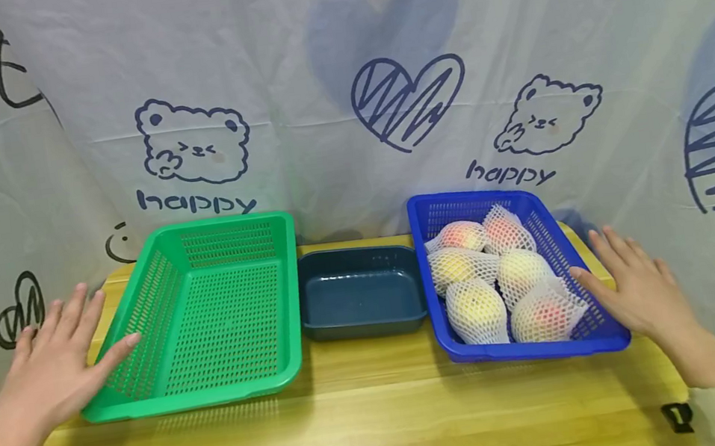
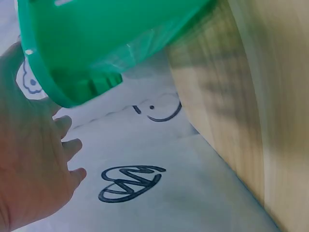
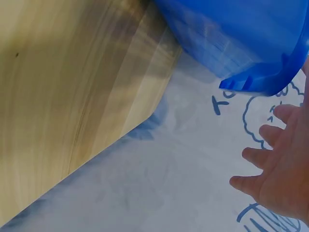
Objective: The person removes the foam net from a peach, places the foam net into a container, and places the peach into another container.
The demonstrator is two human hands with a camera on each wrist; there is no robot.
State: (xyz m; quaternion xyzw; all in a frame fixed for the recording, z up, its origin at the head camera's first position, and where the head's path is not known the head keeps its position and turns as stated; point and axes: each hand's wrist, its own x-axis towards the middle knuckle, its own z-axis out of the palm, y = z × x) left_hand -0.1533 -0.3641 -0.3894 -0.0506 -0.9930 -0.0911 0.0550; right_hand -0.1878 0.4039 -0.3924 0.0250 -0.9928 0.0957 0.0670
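Note:
My left hand (image 1: 57, 360), fingers spread and straight, is at the left rim of a green plastic basket (image 1: 289, 300), its thumb over the rim in the head view. That basket has slotted walls and nothing in it. On the other side, my right hand (image 1: 640, 287) is spread beside the right rim of a blue basket (image 1: 433, 311). Several round fruits in white foam nets, among them a yellowish fruit (image 1: 476, 310) and a reddish one (image 1: 549, 314), fill the blue basket. Neither hand holds anything. The left wrist view shows the left palm (image 2: 34, 169) next to the green wall.
Between the baskets stands a dark blue rectangular dish (image 1: 360, 294). All three containers are on a yellow wooden table (image 1: 383, 415). A white cloth (image 1: 294, 50) with bear and heart drawings hangs behind and at both sides, close to the table edges.

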